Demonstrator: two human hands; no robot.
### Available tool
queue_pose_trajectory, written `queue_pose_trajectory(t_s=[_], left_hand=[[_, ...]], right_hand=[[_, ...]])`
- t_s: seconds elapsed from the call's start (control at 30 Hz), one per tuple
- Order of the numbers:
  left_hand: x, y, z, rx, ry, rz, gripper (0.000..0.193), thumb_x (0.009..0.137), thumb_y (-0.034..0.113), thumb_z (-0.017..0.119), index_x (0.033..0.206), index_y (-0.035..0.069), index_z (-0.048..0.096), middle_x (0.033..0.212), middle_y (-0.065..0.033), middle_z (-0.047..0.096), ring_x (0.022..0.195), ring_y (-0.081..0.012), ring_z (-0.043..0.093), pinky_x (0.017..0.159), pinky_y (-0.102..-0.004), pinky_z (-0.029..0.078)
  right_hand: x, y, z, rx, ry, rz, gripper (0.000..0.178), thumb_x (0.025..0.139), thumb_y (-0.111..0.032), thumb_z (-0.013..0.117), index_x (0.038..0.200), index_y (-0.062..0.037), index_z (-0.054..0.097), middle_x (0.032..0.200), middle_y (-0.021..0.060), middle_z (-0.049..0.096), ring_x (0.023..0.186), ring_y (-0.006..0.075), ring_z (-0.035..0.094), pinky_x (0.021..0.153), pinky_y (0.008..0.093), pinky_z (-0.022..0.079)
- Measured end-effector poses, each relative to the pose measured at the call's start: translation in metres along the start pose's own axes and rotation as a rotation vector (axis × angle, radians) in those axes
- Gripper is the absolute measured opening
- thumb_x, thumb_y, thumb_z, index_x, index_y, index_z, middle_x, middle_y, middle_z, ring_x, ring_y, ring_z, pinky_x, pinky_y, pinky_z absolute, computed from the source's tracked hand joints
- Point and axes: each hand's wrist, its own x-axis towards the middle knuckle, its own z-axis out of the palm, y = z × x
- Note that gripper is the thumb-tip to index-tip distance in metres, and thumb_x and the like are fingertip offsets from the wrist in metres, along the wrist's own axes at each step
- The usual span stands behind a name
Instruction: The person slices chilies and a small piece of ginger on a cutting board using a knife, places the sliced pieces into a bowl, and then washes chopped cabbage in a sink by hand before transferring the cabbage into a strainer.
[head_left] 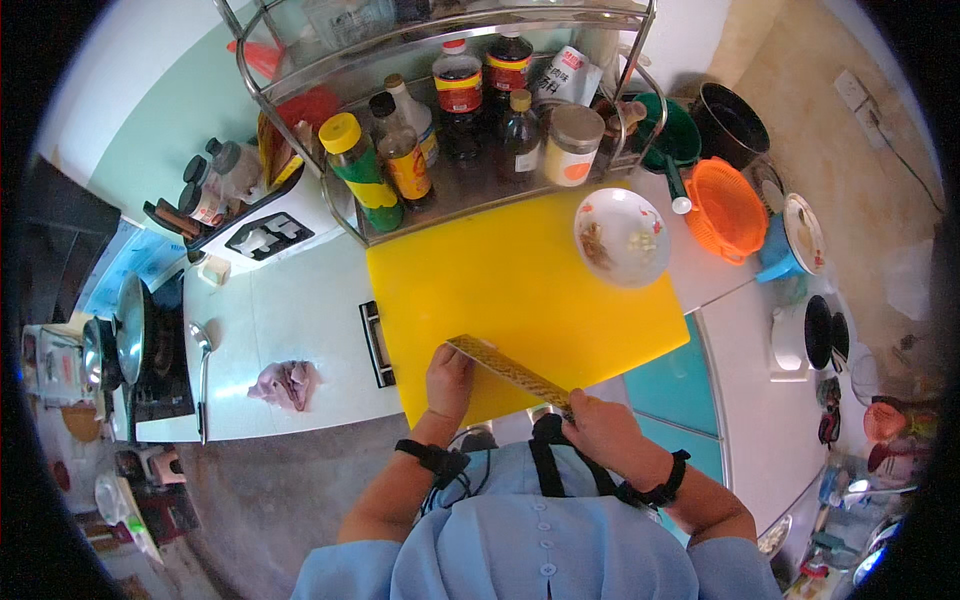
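A knife with a mottled, patterned blade slants over the near edge of the yellow cutting board. My right hand is closed round its handle end. At the other end of the blade, my left hand has its fingers curled against the tip; the finger pads are hidden. On the board's far right part sits a white bowl with a red pattern. Inside it, brownish shreds lie on the left and pale chopped pieces on the right.
A metal rack with several sauce bottles and jars stands behind the board. An orange basket and a green ladle are at the right. On the left counter lie a crumpled cloth, a long-handled spoon and a pan.
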Motion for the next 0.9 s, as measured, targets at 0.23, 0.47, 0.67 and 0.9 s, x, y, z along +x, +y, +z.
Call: queue_pose_trajectory(t_s=[0.23, 0.47, 0.67, 0.9], left_hand=[[0.002, -0.002, 0.005, -0.036, -0.036, -0.037, 0.025, 0.078, -0.005, 0.061, 0.098, 0.008, 0.068, 0.096, -0.0128, 0.067, 0.089, -0.0331, 0.063, 0.077, -0.0387, 0.052], [0.005, 0.004, -0.001, -0.029, -0.01, -0.066, 0.023, 0.075, -0.003, 0.065, 0.097, 0.005, 0.067, 0.092, -0.0152, 0.065, 0.086, -0.036, 0.062, 0.074, -0.0397, 0.052], [0.005, 0.005, -0.001, 0.011, -0.029, -0.042, 0.023, 0.076, -0.001, 0.065, 0.099, 0.003, 0.064, 0.095, -0.0177, 0.063, 0.087, -0.037, 0.061, 0.075, -0.0423, 0.051], [0.002, 0.011, 0.006, 0.119, -0.067, 0.041, 0.032, 0.079, 0.002, 0.063, 0.111, 0.006, 0.06, 0.099, -0.0166, 0.061, 0.091, -0.0389, 0.055, 0.079, -0.0459, 0.046]], right_hand=[[0.001, 0.004, -0.001, -0.036, 0.011, -0.04, 0.033, 0.086, -0.027, 0.059, 0.097, 0.0019, 0.048, 0.072, 0.0212, 0.062, 0.066, 0.0389, 0.064, 0.055, 0.0496, 0.051], [0.02, 0.012, 0.007, 0.047, -0.048, -0.056, 0.033, 0.086, -0.025, 0.06, 0.098, 0.0033, 0.047, 0.074, 0.0235, 0.062, 0.068, 0.0427, 0.062, 0.059, 0.0503, 0.05], [0.051, 0.011, 0.026, 0.02, -0.053, -0.007, 0.029, 0.086, -0.023, 0.055, 0.099, 0.0028, 0.049, 0.072, 0.0237, 0.063, 0.068, 0.0411, 0.064, 0.058, 0.0522, 0.05], [0.072, -0.001, 0.035, 0.046, 0.121, -0.118, 0.031, 0.085, -0.024, 0.057, 0.099, 0.0023, 0.049, 0.074, 0.0229, 0.064, 0.07, 0.0411, 0.064, 0.06, 0.0521, 0.051]])
